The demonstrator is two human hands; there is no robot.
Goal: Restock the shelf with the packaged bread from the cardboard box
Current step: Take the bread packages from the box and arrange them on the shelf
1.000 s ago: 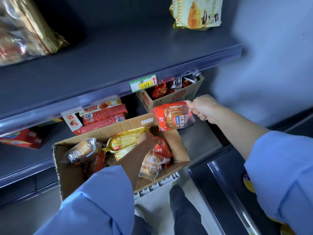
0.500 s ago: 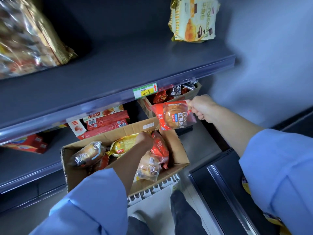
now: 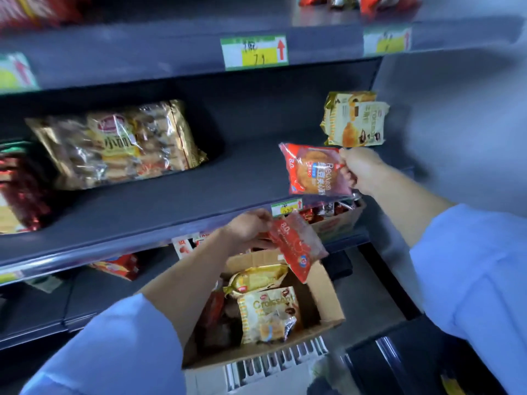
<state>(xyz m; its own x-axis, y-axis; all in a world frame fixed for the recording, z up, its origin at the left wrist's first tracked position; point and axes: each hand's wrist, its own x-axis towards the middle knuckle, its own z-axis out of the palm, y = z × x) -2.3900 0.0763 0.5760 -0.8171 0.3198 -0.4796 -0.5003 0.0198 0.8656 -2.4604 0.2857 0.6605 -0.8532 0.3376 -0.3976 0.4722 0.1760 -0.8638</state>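
Observation:
My right hand [image 3: 360, 169] pinches the edge of a red bread packet [image 3: 312, 170] and holds it up over the right part of the dark middle shelf [image 3: 176, 192]. My left hand [image 3: 248, 228] grips a second red bread packet [image 3: 296, 245] just above the open cardboard box [image 3: 328, 306], level with the shelf's front rail. Inside the box lie a cream croissant pack [image 3: 269, 315], a gold-wrapped bread [image 3: 256, 279] and darker packets. A cream croissant bag [image 3: 355, 121] stands at the shelf's far right.
A large gold bag of small breads [image 3: 119, 143] lies on the middle shelf's left half, with red packets at the far left edge. Price tags [image 3: 253, 51] mark the rail above. A small box of red snacks [image 3: 330, 218] sits on the lower shelf. The box rests on a white crate [image 3: 273, 363].
The view has tilted up. My right hand has raised its red packet from box height to the middle shelf. My left hand has lifted a second red packet out of the box.

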